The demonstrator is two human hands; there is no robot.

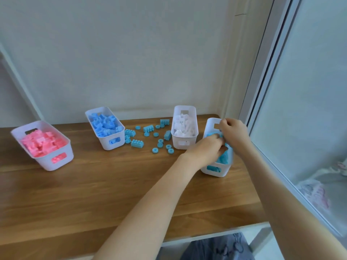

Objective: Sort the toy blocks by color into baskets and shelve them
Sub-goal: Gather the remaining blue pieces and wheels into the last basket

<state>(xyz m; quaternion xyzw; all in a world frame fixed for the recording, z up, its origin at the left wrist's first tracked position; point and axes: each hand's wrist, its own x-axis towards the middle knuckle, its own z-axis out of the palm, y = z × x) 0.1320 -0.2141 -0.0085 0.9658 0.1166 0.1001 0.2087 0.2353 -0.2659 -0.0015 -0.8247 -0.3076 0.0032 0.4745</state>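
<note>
Four white baskets stand on the wooden table (pixel 112 184). Nearest the left edge is the pink-block basket (pixel 42 145), then the blue-block basket (pixel 105 127), both slanting far-left. Loose turquoise blocks (pixel 150 136) lie scattered between it and the white-block basket (pixel 185 126). By the far right corner the turquoise-block basket (pixel 210 126) runs near to far, its middle hidden by both hands. The left hand (pixel 206 149) curls round a turquoise piece (pixel 211 135). The right hand (pixel 233 132) is curled at the far rim; blur hides what it grips.
</note>
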